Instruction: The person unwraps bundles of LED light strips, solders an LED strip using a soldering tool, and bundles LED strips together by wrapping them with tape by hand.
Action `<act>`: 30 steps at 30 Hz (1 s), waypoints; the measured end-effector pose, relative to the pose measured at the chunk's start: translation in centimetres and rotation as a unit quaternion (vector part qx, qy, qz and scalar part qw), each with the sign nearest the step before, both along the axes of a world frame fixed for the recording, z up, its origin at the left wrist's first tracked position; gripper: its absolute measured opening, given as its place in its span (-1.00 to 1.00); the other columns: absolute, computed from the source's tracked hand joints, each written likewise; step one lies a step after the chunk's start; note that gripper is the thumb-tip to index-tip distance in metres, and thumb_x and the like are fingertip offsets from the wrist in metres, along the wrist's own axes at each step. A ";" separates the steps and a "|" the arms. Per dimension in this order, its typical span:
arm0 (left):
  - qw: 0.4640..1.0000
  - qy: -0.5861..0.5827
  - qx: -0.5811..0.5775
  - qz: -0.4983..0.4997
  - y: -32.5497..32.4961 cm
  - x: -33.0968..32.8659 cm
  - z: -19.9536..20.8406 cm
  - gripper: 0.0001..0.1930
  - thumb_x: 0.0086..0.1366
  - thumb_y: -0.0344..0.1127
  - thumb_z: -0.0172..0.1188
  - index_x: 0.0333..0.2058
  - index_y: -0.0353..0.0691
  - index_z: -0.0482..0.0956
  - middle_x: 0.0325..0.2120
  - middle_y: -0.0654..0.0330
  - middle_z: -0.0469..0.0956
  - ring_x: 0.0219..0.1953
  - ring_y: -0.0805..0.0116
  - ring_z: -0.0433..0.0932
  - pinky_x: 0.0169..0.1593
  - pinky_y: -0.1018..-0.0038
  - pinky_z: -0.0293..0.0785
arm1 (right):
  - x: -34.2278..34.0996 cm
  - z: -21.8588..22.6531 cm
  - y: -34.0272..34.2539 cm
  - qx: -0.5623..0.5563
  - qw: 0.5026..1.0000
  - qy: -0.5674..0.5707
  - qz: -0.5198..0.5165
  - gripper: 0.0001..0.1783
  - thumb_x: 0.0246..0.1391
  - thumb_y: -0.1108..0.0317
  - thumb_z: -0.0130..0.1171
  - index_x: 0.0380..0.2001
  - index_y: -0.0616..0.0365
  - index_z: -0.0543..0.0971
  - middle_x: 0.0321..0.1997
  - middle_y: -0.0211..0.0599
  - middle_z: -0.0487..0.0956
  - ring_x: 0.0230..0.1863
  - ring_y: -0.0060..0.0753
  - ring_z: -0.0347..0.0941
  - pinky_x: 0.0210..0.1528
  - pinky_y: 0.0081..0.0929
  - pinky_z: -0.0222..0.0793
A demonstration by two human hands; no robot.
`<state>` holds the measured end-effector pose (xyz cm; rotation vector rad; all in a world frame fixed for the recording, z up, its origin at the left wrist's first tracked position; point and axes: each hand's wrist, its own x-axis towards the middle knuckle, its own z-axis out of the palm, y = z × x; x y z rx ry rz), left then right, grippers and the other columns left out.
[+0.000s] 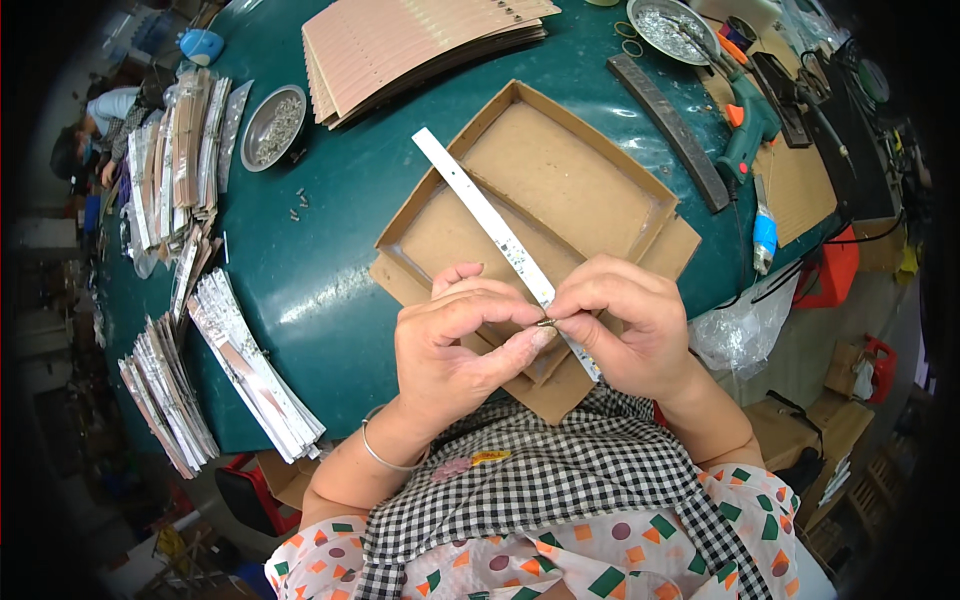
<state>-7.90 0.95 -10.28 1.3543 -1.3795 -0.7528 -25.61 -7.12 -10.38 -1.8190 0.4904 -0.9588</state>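
My left hand (450,340) and my right hand (635,325) meet in front of me, thumbs and forefingers pinched together. Between their fingertips is a small dark metal part (546,322), mostly covered, so its exact kind is hidden. A long white circuit-board strip (470,195) with small components along its middle slants beneath the fingers. It lies across a shallow brown cardboard box (530,140), its near end passing under my right hand. Whether the fingers also touch the strip, I cannot tell.
Bundled strips (250,360) are stacked at left. A metal bowl of small parts (274,128) stands near a pile of pinkish panels (400,50). At right are a dark bar (670,130), a green glue gun (748,130) and another bowl (672,28). A person (115,110) sits far left.
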 end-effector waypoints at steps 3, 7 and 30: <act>1.000 0.005 -0.004 -0.009 -0.1 -0.4 0.2 -0.83 -0.08 -0.42 0.46 -0.45 -0.19 0.67 -0.50 0.27 0.65 -0.34 0.41 0.61 0.07 0.26 0.29 | -0.2 0.0 0.4 0.025 0.999 0.005 -0.027 -0.92 -0.01 0.64 0.20 -0.39 0.29 0.57 -0.40 -0.22 0.54 -0.43 -0.40 0.50 -0.41 -0.56 0.39; 0.998 -0.051 -0.027 0.000 0.1 -0.3 0.7 -0.85 -0.07 -0.43 0.43 -0.46 -0.20 0.66 -0.51 0.26 0.65 -0.35 0.39 0.62 0.08 0.25 0.30 | 0.0 -0.2 0.8 0.027 0.999 0.003 -0.028 -0.93 0.00 0.62 0.17 -0.39 0.29 0.55 -0.42 -0.22 0.52 -0.47 -0.40 0.46 -0.43 -0.54 0.36; 0.966 -0.247 0.009 0.076 -3.3 4.8 -3.1 -0.87 -0.08 -0.37 0.43 -0.49 -0.12 0.69 -0.58 0.36 0.47 -0.38 0.46 0.44 0.03 0.36 0.14 | -11.2 -2.9 -16.7 0.073 0.775 0.363 -0.513 -0.11 -0.20 0.05 0.44 0.11 0.38 0.32 -0.06 0.02 0.55 -0.08 -0.24 0.54 -0.03 -0.31 0.43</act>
